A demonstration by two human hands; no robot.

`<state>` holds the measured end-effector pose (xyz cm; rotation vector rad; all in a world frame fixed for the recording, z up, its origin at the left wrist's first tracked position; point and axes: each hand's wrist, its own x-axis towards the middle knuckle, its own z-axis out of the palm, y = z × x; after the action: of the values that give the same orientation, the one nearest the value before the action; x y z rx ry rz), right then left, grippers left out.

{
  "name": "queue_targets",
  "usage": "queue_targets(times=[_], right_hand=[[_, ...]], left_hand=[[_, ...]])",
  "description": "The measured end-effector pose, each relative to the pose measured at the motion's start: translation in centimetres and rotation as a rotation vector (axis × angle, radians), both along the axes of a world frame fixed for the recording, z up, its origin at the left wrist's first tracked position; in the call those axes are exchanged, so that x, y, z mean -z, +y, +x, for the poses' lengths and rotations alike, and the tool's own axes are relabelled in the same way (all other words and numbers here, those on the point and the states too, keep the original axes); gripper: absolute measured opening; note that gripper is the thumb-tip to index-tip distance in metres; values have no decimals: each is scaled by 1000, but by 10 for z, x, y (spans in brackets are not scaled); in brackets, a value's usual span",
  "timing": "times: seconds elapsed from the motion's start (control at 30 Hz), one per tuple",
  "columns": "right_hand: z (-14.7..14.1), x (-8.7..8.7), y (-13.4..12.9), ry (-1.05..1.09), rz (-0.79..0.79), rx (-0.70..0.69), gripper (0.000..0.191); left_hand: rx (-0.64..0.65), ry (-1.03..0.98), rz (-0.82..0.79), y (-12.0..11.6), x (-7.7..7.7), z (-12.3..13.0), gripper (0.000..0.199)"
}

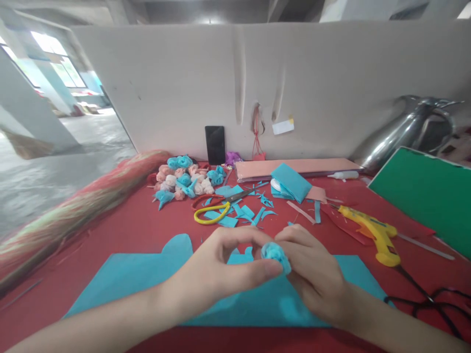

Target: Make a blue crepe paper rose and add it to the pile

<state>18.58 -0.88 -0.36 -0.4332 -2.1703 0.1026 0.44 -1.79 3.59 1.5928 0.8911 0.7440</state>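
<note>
Between my two hands is a small blue crepe paper flower, rolled into a rose shape. My left hand pinches its near side between thumb and forefinger. My right hand is closed around the flower's far side and lower end, its fingertips partly hidden. Below both hands a large sheet of blue crepe paper lies flat, with a rounded cut edge at its upper left. Beyond it rest scissors with yellow and red handles among blue paper scraps.
A pile of finished paper flowers stands at the back left. A yellow glue gun with a black cord lies at right, beside a green board. A phone leans on the back panel; a metal jug stands back right.
</note>
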Motion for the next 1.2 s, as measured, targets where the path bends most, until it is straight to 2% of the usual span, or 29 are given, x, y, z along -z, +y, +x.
queue_targets(times=[0.2,0.53,0.8,1.0,1.1,1.2], right_hand=[[0,-3,1,-39,25,33,25],[3,-10,4,-87,190,108,26],[12,-10,6,-126,234,69,27],[11,-15,6,-80,28,-52,29],[12,-21,6,-108,-119,-113,37],[13,-26,6,-151,-257,-156,44]], left_hand=[[-19,-82,-95,2,-1,0,11],[48,-115,-39,1,2,-1,12],[141,-184,-30,1,4,-2,12],[151,-175,4,5,6,-6,16],[202,-220,-73,8,4,-7,13],[278,-270,-198,11,3,-7,20]])
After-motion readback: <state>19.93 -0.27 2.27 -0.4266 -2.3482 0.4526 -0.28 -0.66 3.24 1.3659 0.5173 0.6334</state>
